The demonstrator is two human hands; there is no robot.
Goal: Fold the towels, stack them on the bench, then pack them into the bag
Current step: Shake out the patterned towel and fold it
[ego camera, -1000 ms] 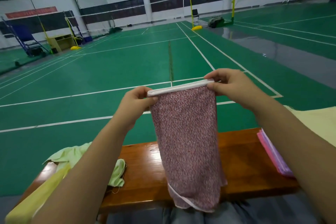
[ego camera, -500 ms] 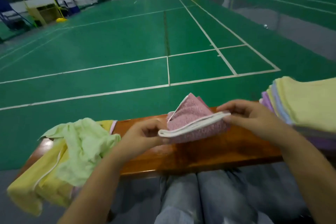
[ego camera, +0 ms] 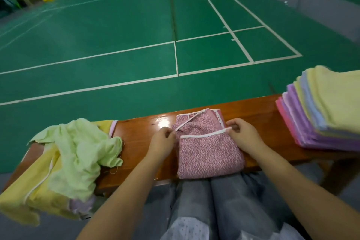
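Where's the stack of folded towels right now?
In the head view, the stack of folded towels sits at the right end of the bench, right of the pink patterned towel held by both hands.

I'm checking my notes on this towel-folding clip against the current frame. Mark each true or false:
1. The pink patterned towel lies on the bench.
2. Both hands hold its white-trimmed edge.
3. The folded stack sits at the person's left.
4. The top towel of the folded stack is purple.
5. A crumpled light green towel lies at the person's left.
1. True: the pink patterned towel lies on the bench.
2. True: the left hand and right hand each pinch the white trim.
3. False: the folded stack sits at the person's right.
4. False: the top towel is pale yellow; purple ones lie lower down.
5. True: the light green towel lies crumpled there, over yellow cloth.
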